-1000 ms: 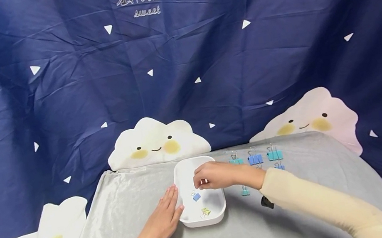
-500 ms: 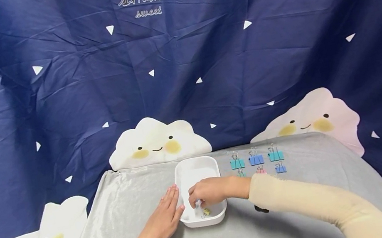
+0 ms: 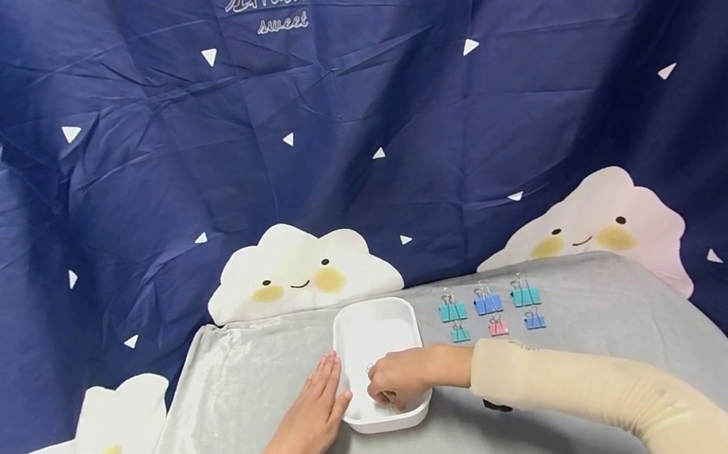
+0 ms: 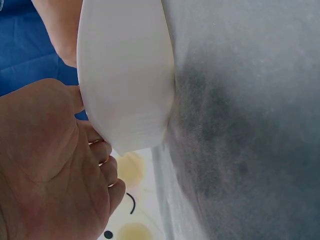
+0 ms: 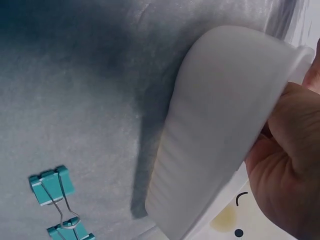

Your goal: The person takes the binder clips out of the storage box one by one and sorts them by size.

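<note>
A white plastic box [image 3: 397, 422] stands on the grey cloth. My left hand [image 3: 311, 412] lies along its left side, fingers straight and touching the rim; in the left wrist view, the fingertips meet the box's wall [image 4: 127, 75]. Inside the box's near half, my right hand [image 3: 403, 375] has curled fingers with a binder clip's wire handle [image 3: 389, 399] showing between finger and thumb; the clip's body is hidden. Another wire handle [image 3: 369, 368] peeks out beside the knuckles. The right wrist view shows this hand [image 5: 285, 160] reaching over the box rim.
Right of the box, binder clips stand in rows: a blue one [image 3: 489, 305], a teal one [image 3: 526, 297], a small pink one [image 3: 498, 327] and a small blue one [image 3: 535, 320], among several. A dark blue curtain [image 3: 350, 141] hangs behind.
My right hand has moved toward me inside the box, past the small blue clip to where the yellow clip lay, covering it. The left hand has stayed in place.
</note>
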A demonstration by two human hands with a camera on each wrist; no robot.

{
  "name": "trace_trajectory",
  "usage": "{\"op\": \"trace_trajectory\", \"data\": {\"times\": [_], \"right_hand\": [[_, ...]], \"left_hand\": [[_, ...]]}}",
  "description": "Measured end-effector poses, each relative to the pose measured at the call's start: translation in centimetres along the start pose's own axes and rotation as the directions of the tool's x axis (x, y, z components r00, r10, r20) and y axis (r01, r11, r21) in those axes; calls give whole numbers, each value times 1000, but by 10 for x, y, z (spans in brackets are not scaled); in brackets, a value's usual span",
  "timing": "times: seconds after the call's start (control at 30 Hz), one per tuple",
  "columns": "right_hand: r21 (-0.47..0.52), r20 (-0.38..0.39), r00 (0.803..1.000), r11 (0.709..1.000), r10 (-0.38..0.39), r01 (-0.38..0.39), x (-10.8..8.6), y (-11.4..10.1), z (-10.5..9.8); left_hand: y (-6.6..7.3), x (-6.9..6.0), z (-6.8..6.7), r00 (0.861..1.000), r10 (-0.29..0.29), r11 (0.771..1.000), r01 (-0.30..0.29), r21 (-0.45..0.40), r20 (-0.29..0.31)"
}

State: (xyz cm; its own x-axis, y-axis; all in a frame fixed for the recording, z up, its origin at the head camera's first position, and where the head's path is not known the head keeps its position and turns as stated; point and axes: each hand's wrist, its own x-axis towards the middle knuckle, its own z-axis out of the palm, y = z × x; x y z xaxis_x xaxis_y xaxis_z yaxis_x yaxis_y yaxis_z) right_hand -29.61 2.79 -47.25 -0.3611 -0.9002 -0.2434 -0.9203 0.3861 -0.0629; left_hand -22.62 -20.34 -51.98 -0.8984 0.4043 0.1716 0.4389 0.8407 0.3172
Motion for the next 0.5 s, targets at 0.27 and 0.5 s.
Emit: {"op": "trace_trajectory", "data": {"times": [0.27,0.5], "right_hand": [[-23,-53,997,999,-50,49,-1,3,-2],[-15,-153,981,992,-124,123,-2,7,-7]], "left_hand": [[7,-2,-5,1000,9,1000,-9,-13,-14],[10,-3,-8,999,31,999,-32,-29,-35]]}}
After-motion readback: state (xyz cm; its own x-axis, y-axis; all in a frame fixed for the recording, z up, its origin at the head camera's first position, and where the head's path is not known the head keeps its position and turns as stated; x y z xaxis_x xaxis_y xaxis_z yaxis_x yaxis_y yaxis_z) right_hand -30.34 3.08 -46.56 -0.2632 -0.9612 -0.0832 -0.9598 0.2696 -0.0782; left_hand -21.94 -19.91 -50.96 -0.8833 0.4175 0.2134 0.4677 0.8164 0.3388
